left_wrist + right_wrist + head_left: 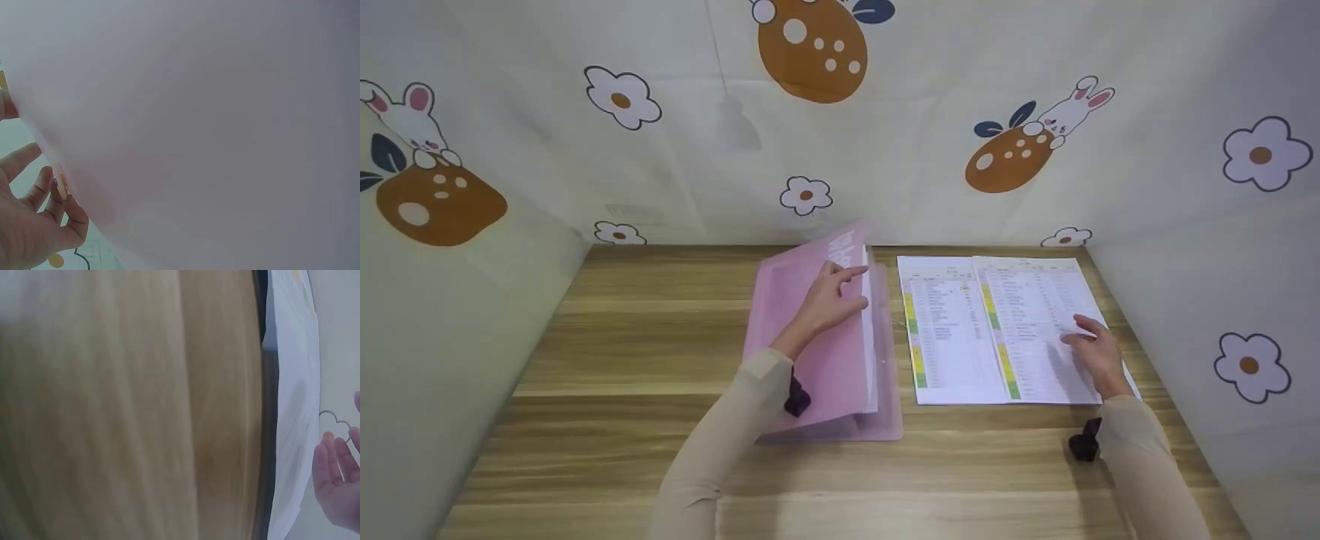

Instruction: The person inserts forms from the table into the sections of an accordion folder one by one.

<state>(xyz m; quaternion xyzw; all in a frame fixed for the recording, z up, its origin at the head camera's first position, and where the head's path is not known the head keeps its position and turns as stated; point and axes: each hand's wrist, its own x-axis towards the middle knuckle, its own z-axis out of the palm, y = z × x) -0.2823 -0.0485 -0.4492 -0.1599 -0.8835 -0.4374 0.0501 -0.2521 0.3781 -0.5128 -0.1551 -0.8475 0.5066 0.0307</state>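
Observation:
In the head view, a pink folder [802,300] lies partly opened, its cover tilted up with white sheets along its right edge. My left hand [832,296] holds that raised edge. In the left wrist view the cover [197,140] fills most of the picture, and the curled fingers [76,219] meet its border. Two printed sheets lie side by side to the right: a left sheet [952,367] and a right sheet [1042,360], both with yellow and green strips. Over the right sheet's right side is my right hand [1095,352], fingers slightly bent and holding nothing.
The wood-grained table [645,360] extends left of the folder and in front of it. Pale cloth walls [900,172] printed with rabbits, flowers and orange fruit enclose the back and both sides. A small black device [1085,442] sits at the right wrist.

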